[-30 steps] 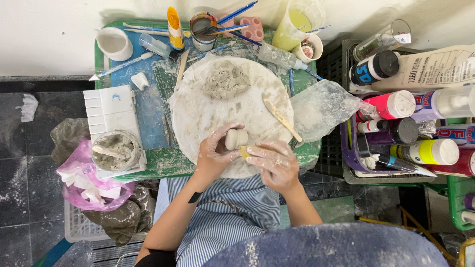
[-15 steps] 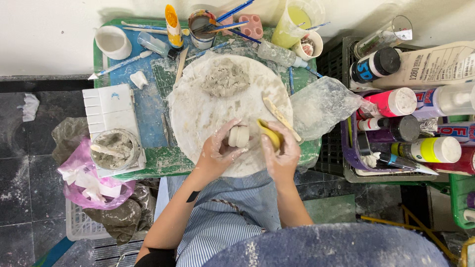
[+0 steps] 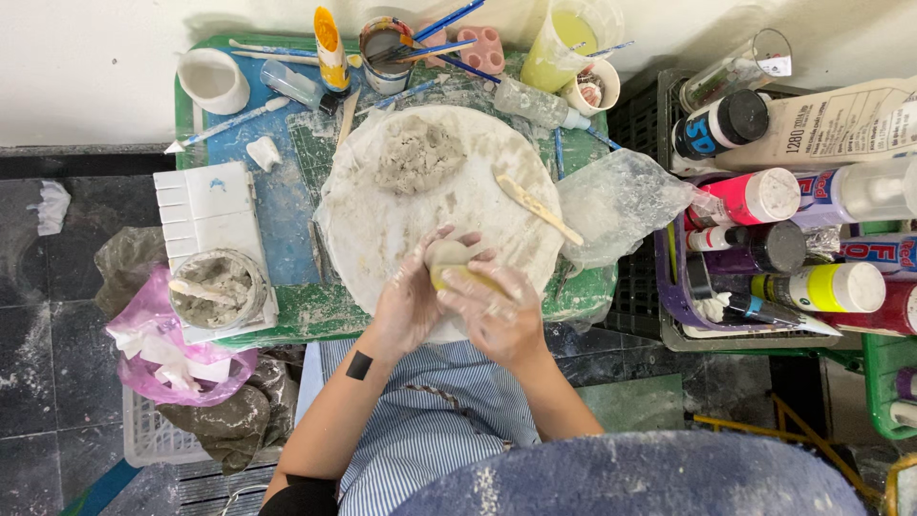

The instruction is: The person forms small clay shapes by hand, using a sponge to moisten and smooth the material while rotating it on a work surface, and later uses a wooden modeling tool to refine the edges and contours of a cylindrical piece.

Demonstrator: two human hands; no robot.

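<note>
Clay lump (image 3: 449, 254), small and pale, sits cupped in the left hand (image 3: 409, 304), fingers curled round it so it stays put over the round work board (image 3: 382, 229). Right hand (image 3: 497, 315) is clamped on a yellow tool (image 3: 465, 277) and pressing it against the lump's near side, so both hands meet right at the board's front edge, close to the body. Makes sense, since that's the easiest spot to brace your wrists.

Just beyond the hands, further up the board, there's a bigger grey clay mass (image 3: 417, 153), I'd guess the supply pile, kept within reach but out of the way. A wooden stick (image 3: 538, 208) lies off past the right hand, parked on the board.

Left of the left hand on the green bench (image 3: 287, 315) is a tub of grey slurry (image 3: 218, 287) with a stick in it, next to a white palette (image 3: 205, 205). Brushes in a cup (image 3: 384, 43) stand at the far side. Way off to the right of the right hand, a crate of paint bottles (image 3: 793, 248), well apart from the messy work.
</note>
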